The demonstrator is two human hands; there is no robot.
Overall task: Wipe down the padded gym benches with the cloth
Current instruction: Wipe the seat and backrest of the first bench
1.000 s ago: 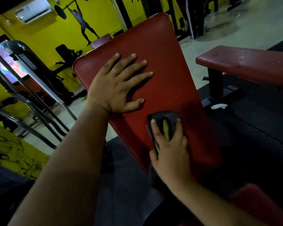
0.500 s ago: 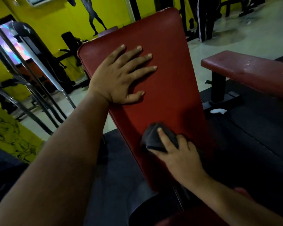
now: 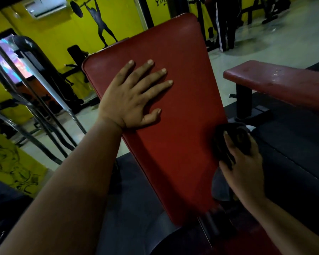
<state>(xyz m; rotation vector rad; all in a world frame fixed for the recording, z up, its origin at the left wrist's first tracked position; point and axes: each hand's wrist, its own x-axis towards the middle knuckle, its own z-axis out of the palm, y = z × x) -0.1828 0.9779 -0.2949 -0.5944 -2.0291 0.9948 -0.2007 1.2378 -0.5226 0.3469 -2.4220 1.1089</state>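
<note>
Left hand point(image 3: 134, 94) lies flat and spread, bracing the red inclined pad point(image 3: 182, 129), while the right hand point(image 3: 244, 168), gripping the dark cloth point(image 3: 235, 142), has swept across to the pad's right edge, suggesting this band is wiped; the neighbouring bench point(image 3: 284, 83) awaits.

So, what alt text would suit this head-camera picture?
A person's right hand holds a dark cloth against the right edge of a tilted red bench pad, while the left hand rests flat on it. Another red bench stands to the right.
</note>
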